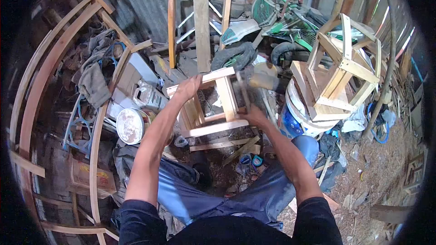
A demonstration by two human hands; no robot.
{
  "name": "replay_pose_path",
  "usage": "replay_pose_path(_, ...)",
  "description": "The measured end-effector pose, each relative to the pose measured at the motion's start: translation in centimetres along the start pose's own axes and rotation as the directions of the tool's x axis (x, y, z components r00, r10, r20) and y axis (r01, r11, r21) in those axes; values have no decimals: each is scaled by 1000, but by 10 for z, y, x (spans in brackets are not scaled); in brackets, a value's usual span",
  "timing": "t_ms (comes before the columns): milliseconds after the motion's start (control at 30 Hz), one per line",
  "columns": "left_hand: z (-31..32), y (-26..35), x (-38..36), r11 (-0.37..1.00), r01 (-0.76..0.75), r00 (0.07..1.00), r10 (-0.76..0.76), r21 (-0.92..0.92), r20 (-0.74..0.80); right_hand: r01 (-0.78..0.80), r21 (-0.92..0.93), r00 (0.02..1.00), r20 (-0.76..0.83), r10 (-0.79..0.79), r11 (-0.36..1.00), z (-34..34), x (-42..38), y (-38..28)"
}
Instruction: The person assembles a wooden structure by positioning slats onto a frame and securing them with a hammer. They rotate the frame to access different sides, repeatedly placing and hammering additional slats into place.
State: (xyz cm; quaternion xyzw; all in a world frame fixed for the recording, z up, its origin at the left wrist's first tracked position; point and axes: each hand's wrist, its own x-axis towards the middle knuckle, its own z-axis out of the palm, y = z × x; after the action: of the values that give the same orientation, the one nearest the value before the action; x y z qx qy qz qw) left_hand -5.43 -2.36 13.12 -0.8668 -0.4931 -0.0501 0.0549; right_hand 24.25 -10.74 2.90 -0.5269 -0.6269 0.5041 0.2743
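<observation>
A small wooden stool frame (225, 97) of pale slats is tilted in front of me, between my knees. My left hand (188, 88) is closed over its upper rail near the left end. Beside the frame's right side is my right hand (254, 117), with its fingers round the lower end of a thin, stick-like tool (243, 90). The tool points upward and is smeared by motion, so its kind does not show. Fingers of the right hand overlap the frame's lower right corner in this view.
Another wooden frame (347, 70) rests on boards over a white-and-blue bucket (295, 120) at right. A paint bucket (130, 126) stands at left near a plastic jug (150, 97). Behind are a taller wooden frame (202, 31) and green motorbike parts (265, 11). Long curved timbers (95, 154) line the left.
</observation>
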Motion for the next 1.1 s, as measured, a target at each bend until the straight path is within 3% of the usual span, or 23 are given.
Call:
replay_pose_path(100, 30, -4, -4, 995, 105, 989, -104, -2, 103, -70, -57, 996, 47, 72, 996, 1, -29, -43)
replay_pose_path(167, 52, 3, -9, 982, 170, 984, -164, -83, 72, -102, 16, 991, 88, 100, 995, 24, -1, 19)
replay_pose_path(200, 62, 9, -14, 959, 237, 972, -233, -154, 41, -4, 139, 996, 93, -9, 990, 37, 19, 64)
replay_pose_path(233, 62, 23, -20, 960, 231, 973, -225, -158, 55, 95, 266, 990, 79, -119, 959, 40, 15, 59)
replay_pose_path(267, 63, 41, -26, 953, 221, 961, -249, -205, -122, -90, -14, 993, 71, 91, 996, 31, 14, 53)
replay_pose_path(300, 56, 61, -32, 948, 198, 914, -271, -251, -301, -99, -6, 993, 57, 99, 995, 30, 17, 56)
replay_pose_path(367, 35, 95, -59, 984, 55, 997, -63, -168, -43, -56, -244, 983, -184, 11, 968, 26, 26, 60)
replay_pose_path(400, 42, 104, -78, 997, -26, 998, 23, -74, -51, -60, -237, 981, -194, 13, 970, 20, 22, 46)
replay_pose_path(433, 52, 109, -95, 995, -98, 994, 99, 21, -51, -161, -216, 962, -253, 104, 963, 10, 10, 20)
replay_pose_path(467, 66, 103, -106, 996, -89, 995, 91, 27, -52, -250, -195, 936, -300, 185, 948, 7, 6, 2)
replay_pose_path(533, 95, 77, -112, 978, -113, 990, 96, 174, 104, -229, -237, 930, -341, 140, 944, 21, 41, 46)
replay_pose_path(567, 100, 67, -106, 978, -112, 990, 95, 179, 103, -237, -268, 915, -385, 122, 934, 24, 50, 67)
replay_pose_path(600, 105, 60, -99, 997, -50, 987, 42, 50, 157, -244, -267, 916, -379, 131, 932, 21, 48, 74)
replay_pose_path(700, 78, 51, -81, 981, 81, 979, -45, -175, 201, -72, -244, 962, -272, 3, 967, -1, 52, 56)
replay_pose_path(767, 29, 47, -64, 943, 93, 960, -1, -318, 279, -140, -152, 960, -264, 97, 978, -23, 26, 5)
replay_pose_path(900, -8, 26, -23, 948, 25, 929, 96, -319, 357, -246, 12, 946, -216, 242, 969, -47, 41, 18)
replay_pose_path(967, -21, 22, -5, 895, 111, 859, 132, -433, 495, -147, 526, 970, -91, 227, 838, -50, 52, 41)
replay_pose_path(1000, -2, 7, 0, 873, 57, 911, 153, -485, 382, -189, 660, 951, -63, 304, 727, -50, 58, 58)
replay_pose_path(1033, -4, 7, 2, 870, 50, 915, 157, -491, 371, -202, 631, 949, -62, 308, 749, -44, 80, 102)
replay_pose_path(1100, -10, 9, 8, 932, 163, 893, 0, -324, 449, -228, 571, 947, -60, 317, 789, -35, 123, 186)
